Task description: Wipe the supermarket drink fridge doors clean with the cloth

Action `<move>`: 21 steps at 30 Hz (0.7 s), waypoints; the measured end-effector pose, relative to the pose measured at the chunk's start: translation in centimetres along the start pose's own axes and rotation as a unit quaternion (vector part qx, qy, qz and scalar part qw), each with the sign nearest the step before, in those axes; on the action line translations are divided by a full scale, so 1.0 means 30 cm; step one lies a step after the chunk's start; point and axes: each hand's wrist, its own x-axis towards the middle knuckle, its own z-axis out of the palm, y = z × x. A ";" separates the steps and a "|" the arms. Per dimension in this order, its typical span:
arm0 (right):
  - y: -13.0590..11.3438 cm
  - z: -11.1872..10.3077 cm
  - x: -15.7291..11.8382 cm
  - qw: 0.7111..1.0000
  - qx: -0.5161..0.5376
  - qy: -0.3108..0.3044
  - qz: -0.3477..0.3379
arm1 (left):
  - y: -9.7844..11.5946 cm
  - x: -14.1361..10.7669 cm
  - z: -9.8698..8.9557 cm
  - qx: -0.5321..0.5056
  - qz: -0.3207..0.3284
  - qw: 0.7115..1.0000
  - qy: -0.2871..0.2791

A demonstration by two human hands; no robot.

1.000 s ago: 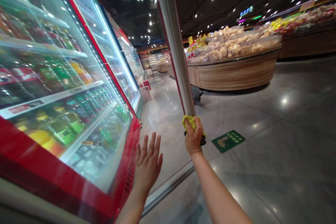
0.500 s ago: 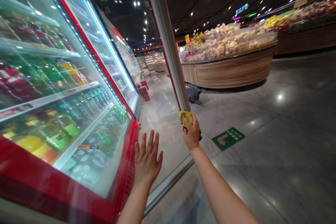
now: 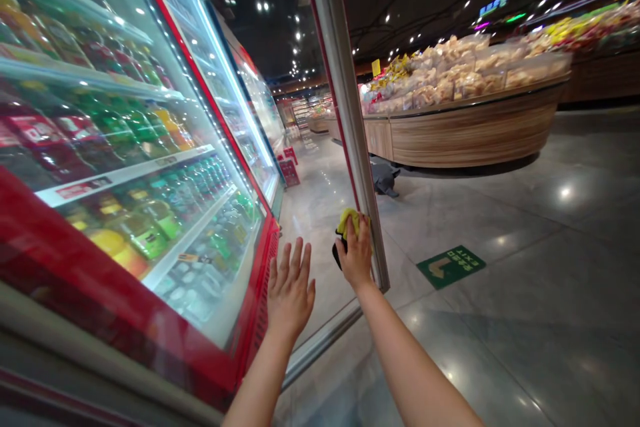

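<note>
A glass door (image 3: 320, 293) with a grey metal frame (image 3: 345, 80) stands swung out from a red drinks cooler (image 3: 200, 333). My right hand (image 3: 357, 257) presses a yellow and black cloth (image 3: 349, 220) against the glass near the lower outer corner, beside the upright of the frame. To its left, my left hand (image 3: 291, 290) lies flat toward the glass with fingers spread and nothing held. Whether its palm touches the glass is hidden behind the hand.
Shelves of bottles (image 3: 145, 227) fill the cooler on the left. Ahead stands a wood-sided display (image 3: 465, 133) piled with packaged goods, a dark grey object (image 3: 385, 180) at its foot. A green exit sign (image 3: 451, 267) lies on the floor.
My right hand has moved the cloth from the frame's upright leftward onto the glass. My left hand stays spread. The whole view has shifted, with the cooler and display now farther right.
</note>
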 end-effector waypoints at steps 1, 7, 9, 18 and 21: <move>0.024 0.012 -0.059 1.000 -0.001 0.005 0.008 | -0.005 -0.010 -0.002 0.001 0.003 1.000 -0.004; 0.030 0.059 -0.164 0.994 0.024 0.032 0.104 | -0.003 -0.028 0.000 0.009 -0.001 1.000 -0.013; -0.028 0.061 -0.092 0.991 0.033 0.049 0.122 | -0.003 -0.026 0.000 0.013 0.001 1.000 -0.013; -0.054 0.035 -0.088 0.998 0.049 -0.025 -0.022 | -0.019 -0.060 -0.012 0.001 0.004 1.000 -0.022; 0.002 0.059 -0.153 0.999 0.049 0.016 0.016 | -0.020 -0.112 -0.020 0.001 -0.016 1.000 -0.025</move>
